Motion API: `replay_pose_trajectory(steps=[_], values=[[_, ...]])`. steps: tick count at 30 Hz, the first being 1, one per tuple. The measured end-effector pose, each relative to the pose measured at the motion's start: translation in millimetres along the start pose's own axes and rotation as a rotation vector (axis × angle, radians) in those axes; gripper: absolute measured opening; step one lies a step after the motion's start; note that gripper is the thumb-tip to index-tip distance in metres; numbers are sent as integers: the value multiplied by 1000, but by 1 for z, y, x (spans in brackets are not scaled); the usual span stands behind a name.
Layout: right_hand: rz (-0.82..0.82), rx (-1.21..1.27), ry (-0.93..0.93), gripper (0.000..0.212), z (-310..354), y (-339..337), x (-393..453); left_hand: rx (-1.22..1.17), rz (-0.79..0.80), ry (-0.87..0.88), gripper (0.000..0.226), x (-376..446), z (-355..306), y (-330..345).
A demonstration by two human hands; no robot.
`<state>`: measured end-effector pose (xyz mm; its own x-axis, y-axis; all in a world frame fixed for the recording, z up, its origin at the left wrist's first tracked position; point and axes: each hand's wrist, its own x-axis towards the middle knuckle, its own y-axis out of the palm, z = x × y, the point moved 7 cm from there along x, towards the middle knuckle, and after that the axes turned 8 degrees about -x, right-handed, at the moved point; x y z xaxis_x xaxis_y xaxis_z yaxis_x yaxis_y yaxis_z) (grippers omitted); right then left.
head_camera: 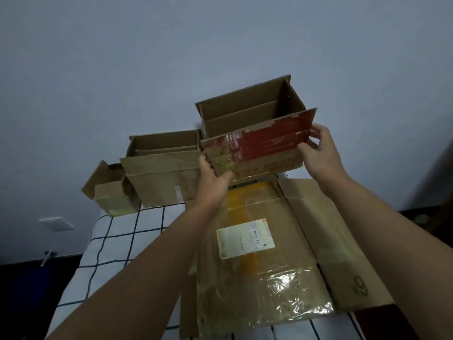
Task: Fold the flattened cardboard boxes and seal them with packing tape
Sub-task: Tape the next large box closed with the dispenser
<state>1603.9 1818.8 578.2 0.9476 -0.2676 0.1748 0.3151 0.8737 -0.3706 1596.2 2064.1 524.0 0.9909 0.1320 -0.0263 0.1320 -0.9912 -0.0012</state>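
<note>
- We had both hands up on the red-printed box [257, 141], which sat open-topped at the far end of the bed, over by the wall [171, 57].
- Our left hand [212, 179] gripped its near-left corner, thumb curled over the front face (the taped, shiny bit) and fingers tucked behind the flap, so clamped on the cardboard.
- Our right hand [321, 148] pinched the right edge of the near flap, fingers curled around it with the thumb under.
- That near flap was standing up and leaning towards us, red print peeling along its top edge.
- Inside, we could see the far wall and what looked like a flap or divider running across.
- Just left of it stood a plain brown box [163, 173], open-topped too, its near flap hanging down over its front.
- Further left was a small box [111, 192], tilted, flaps loose.
- Near us, the flattened boxes [259, 266] lay stacked on the checked sheet [117, 241]; the top one was wrapped in glossy tape and had a shipping label [245, 238] stuck on.
- A bigger flat sheet stuck out to the right beneath it, with a "9" printed on it.
- A wall socket [56, 224] showed low on the left.
</note>
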Motion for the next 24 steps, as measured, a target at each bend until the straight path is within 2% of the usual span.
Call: replay_pose_trajectory(steps=[5, 12, 18, 24], values=[[18, -27, 43, 43, -22, 8, 2, 24, 5, -27, 78, -2, 18, 1], [89, -60, 40, 52, -34, 28, 7, 163, -69, 0, 76, 11, 18, -2], [135, -91, 21, 60, -34, 35, 6, 120, -117, 23, 83, 4, 21, -3], [130, -151, 27, 67, -39, 38, -13, 294, -125, 91, 71, -18, 19, 3]])
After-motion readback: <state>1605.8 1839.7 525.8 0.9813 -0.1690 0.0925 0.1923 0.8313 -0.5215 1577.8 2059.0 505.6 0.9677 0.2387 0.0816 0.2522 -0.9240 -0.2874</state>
